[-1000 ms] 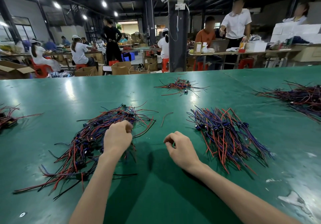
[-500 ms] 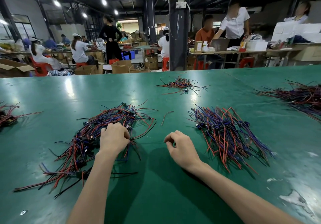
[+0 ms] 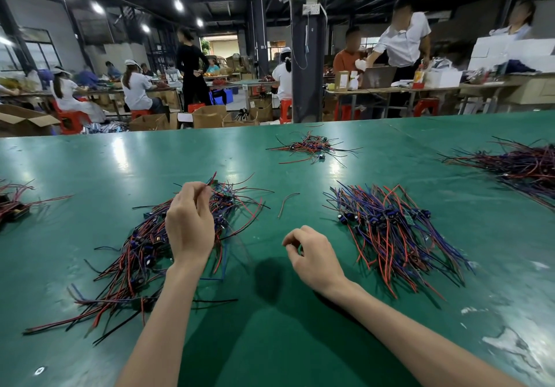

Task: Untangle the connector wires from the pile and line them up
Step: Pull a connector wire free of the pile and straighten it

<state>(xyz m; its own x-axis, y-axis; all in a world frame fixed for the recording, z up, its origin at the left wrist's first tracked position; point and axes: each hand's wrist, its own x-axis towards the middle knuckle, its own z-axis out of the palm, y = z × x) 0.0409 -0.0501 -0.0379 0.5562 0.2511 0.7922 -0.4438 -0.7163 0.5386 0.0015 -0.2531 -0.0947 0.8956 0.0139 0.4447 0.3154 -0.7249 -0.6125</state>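
Left hand (image 3: 189, 230) raised over the tangled pile (image 3: 144, 254), thumb and fingertips (image 3: 204, 190) pinched together on what looks like a single wire end; the grip point is small and partly hidden, so which wire cannot be told. The pile sprawls below and toward the wrist side of those fingers. Right hand (image 3: 315, 257) rests on the green table (image 3: 270, 341), fingers curled loosely, holding nothing visible. The lined-up bundle (image 3: 387, 227) lies beyond the right hand's knuckles, connectors roughly in a row. A stray wire (image 3: 286, 203) sits between the two heaps.

Judgement: the pull should go slow and upward, with the right hand pinning the heap so neighbours do not drag along.
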